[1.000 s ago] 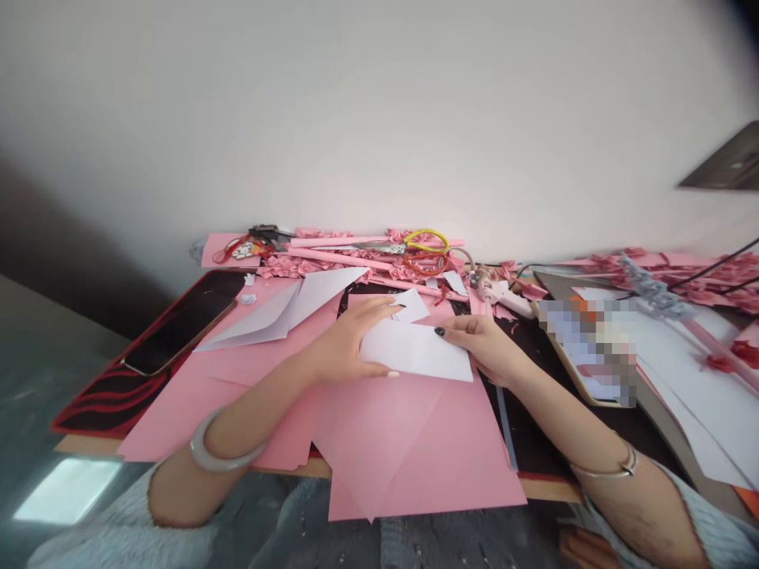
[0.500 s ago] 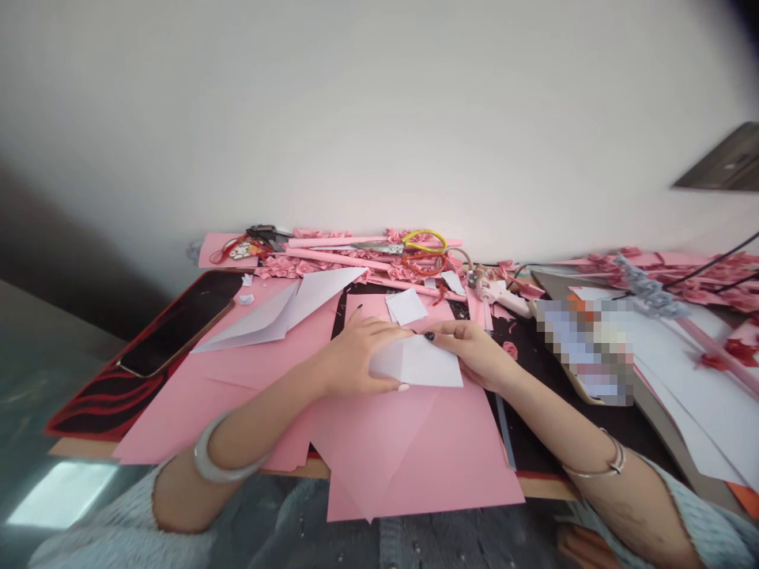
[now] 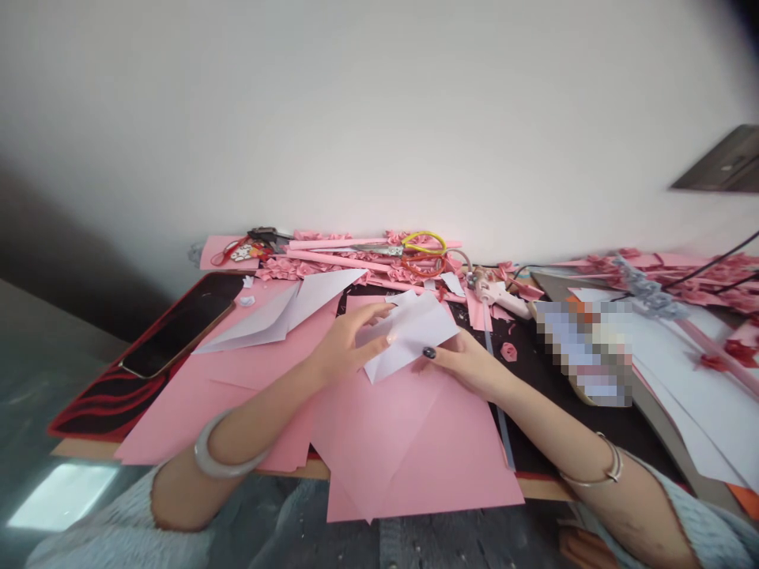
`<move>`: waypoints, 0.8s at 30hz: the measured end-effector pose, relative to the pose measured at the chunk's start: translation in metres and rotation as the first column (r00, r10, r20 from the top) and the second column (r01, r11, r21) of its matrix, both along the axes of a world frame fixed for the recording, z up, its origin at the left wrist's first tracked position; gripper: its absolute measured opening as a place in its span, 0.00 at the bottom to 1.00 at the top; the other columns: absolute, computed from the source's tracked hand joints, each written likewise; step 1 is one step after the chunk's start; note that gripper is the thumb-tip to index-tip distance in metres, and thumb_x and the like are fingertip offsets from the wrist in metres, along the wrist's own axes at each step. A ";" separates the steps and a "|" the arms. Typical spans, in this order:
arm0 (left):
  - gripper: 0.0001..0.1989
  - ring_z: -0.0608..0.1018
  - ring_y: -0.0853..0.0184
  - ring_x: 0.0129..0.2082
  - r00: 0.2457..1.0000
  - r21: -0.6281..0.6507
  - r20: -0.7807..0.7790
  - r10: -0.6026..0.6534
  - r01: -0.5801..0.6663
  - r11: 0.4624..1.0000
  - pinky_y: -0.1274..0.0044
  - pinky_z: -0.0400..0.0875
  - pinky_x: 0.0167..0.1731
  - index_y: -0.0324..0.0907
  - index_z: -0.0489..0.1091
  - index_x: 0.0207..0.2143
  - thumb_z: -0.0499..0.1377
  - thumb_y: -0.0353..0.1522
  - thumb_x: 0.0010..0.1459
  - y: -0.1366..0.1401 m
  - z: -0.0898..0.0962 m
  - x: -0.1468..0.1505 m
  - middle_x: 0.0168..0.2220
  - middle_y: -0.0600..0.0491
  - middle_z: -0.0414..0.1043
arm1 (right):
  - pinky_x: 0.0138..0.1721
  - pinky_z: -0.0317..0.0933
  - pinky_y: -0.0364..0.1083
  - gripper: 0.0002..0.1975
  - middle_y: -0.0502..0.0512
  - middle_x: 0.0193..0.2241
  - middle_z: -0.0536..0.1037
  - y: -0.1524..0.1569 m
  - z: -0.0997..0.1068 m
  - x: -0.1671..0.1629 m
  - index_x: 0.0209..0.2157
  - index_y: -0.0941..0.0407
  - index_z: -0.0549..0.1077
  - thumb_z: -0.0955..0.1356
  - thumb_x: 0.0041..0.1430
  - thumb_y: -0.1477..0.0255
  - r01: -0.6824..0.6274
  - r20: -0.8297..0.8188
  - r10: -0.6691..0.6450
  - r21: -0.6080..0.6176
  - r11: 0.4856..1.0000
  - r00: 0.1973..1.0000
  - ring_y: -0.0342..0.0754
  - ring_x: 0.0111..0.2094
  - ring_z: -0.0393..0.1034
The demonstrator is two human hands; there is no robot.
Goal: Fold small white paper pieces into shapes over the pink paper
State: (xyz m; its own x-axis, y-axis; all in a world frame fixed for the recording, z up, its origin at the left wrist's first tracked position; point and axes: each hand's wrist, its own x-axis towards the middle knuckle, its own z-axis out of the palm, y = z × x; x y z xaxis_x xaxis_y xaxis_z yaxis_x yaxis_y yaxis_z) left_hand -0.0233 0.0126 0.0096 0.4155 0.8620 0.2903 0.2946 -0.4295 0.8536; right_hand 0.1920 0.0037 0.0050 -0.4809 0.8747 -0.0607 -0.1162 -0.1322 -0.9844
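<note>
A creased sheet of white paper (image 3: 409, 328) is held up between my hands, tilted over the pink paper (image 3: 439, 442). My left hand (image 3: 347, 340) grips its left side, thumb on the near face and fingers behind. On the right edge my right hand (image 3: 468, 359) pinches it, dark-nailed thumb in front; its other fingers are hidden behind the sheet. Part of a small white paper piece (image 3: 403, 298) shows just behind. Larger folded white paper (image 3: 285, 308) lies to the left on more pink sheets.
Scissors (image 3: 385, 250) lie on pink paper flowers and stems along the wall. A pink glue gun (image 3: 501, 296) sits right of them. A dark phone (image 3: 178, 328) rests at left. White sheets (image 3: 693, 371) and a blurred-out device (image 3: 587, 352) are at right.
The white paper has been lifted from the pink sheet, turned and opened out. My hands have shifted from pressing its top edge to holding its two sides.
</note>
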 end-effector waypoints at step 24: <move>0.15 0.77 0.57 0.37 0.977 -0.470 0.209 0.046 0.059 0.881 0.67 0.71 0.35 0.40 0.72 0.37 0.61 0.40 0.49 0.007 -0.008 -0.011 0.37 0.47 0.75 | 0.41 0.65 0.49 0.16 0.56 0.39 0.77 0.006 -0.008 0.012 0.43 0.56 0.72 0.68 0.52 0.65 0.106 0.165 -0.128 0.135 0.985 0.978 0.52 0.40 0.71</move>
